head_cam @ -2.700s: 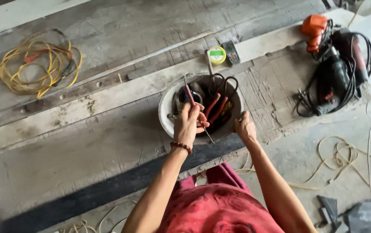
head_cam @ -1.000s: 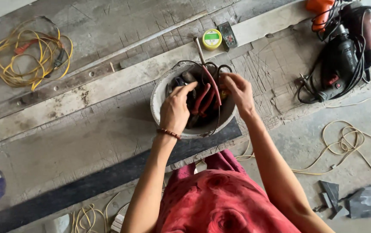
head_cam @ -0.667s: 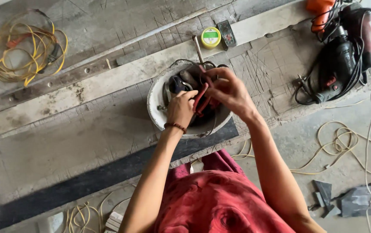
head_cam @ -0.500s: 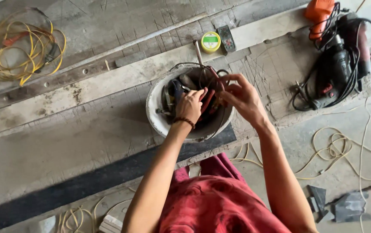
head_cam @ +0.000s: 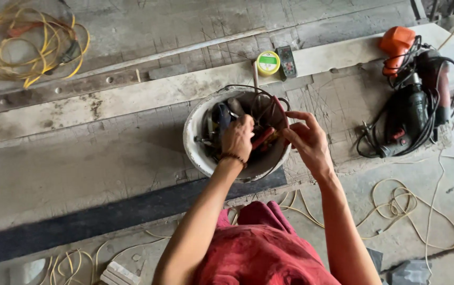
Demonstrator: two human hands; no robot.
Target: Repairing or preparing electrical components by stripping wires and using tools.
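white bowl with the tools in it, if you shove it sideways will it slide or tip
The white bowl would probably slide rather than tip: it looks wide and low, and sits on flat rough boards. It is likely heavy for its size, being packed with red-handled tools and wire. The left hand reaching inside may also steady it.

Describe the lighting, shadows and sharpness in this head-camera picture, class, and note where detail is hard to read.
Head view: soft, even daylight with no glare; faint shadows only. The left hand and right hand are fairly sharp, but the tools inside the white bowl form a dark tangle. The power drills merge into black cable; straight edges bow slightly towards the corners.
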